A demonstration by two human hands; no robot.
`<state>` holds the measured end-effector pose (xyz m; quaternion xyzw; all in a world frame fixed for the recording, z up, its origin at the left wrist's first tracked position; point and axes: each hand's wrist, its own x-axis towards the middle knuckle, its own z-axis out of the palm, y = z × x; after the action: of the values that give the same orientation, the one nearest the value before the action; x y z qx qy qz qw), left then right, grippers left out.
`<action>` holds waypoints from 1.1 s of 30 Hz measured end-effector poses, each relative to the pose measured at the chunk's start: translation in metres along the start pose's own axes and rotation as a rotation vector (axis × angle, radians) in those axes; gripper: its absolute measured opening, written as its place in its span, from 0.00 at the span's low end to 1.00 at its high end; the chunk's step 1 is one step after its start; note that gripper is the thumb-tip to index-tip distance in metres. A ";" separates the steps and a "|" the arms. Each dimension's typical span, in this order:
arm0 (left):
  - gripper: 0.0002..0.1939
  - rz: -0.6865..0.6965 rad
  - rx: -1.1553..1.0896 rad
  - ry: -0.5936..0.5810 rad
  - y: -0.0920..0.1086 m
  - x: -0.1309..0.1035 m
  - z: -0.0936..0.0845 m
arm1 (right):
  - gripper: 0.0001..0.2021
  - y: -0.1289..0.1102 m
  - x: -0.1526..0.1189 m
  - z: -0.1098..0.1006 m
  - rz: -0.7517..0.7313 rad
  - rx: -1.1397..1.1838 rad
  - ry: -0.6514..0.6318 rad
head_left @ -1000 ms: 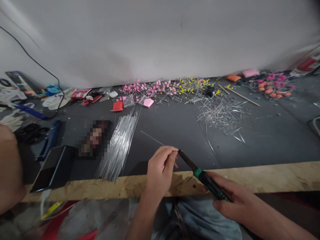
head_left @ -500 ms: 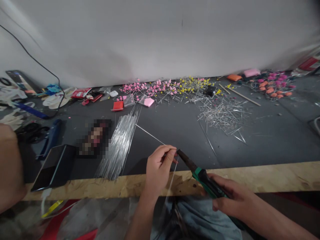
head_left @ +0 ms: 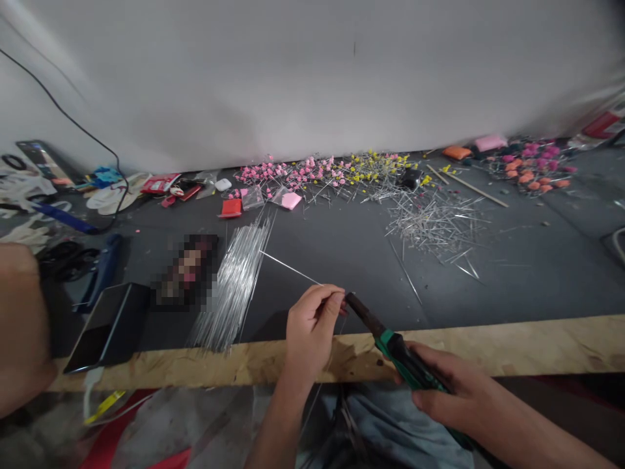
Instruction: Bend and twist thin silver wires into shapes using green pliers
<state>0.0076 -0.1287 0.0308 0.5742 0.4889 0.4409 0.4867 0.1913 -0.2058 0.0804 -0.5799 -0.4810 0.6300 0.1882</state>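
My left hand (head_left: pixel 312 326) pinches a thin silvery wire (head_left: pixel 291 267) between thumb and fingers. One length of it slants up and left from the hand, and a faint thin strand runs down below the hand. In my right hand (head_left: pixel 446 387) is a pair of green-and-black long-nose pliers (head_left: pixel 385 339). Their dark jaw tips are beside my left fingertips; whether they grip the wire there cannot be made out. Left of my hands lies a bundle of long straight wires (head_left: pixel 237 280). A heap of short wire pieces (head_left: pixel 434 221) lies to the right.
Pink-tipped wires (head_left: pixel 293 172) and yellow-tipped ones (head_left: pixel 375 166) line the wall, with orange and magenta ones (head_left: pixel 532 170) at right. A phone (head_left: pixel 105 329), a blue-handled tool (head_left: pixel 100 273) and another person's arm (head_left: pixel 22 332) are at left. The table's wooden edge (head_left: pixel 512 342) runs in front.
The wire's upper-left end has swung slightly lower and left. The strand below my left hand has shifted left and shows more faintly. Both hands stay nearly in place.
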 end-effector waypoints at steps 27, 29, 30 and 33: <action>0.10 -0.267 -0.432 -0.038 -0.017 0.056 -0.006 | 0.10 0.047 0.059 -0.088 -0.118 -0.652 0.558; 0.10 -0.281 -0.456 -0.052 -0.021 0.068 -0.004 | 0.11 0.056 0.072 -0.107 -0.128 -0.704 0.656; 0.10 -0.287 -0.466 -0.068 -0.023 0.073 -0.002 | 0.11 0.060 0.078 -0.115 -0.139 -0.729 0.688; 0.10 -0.287 -0.490 -0.142 -0.027 0.090 0.004 | 0.12 0.070 0.093 -0.133 -0.177 -0.795 0.739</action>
<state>0.0200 -0.0388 0.0058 0.3941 0.4087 0.4311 0.7013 0.3109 -0.1133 -0.0101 -0.7463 -0.6307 0.1360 0.1636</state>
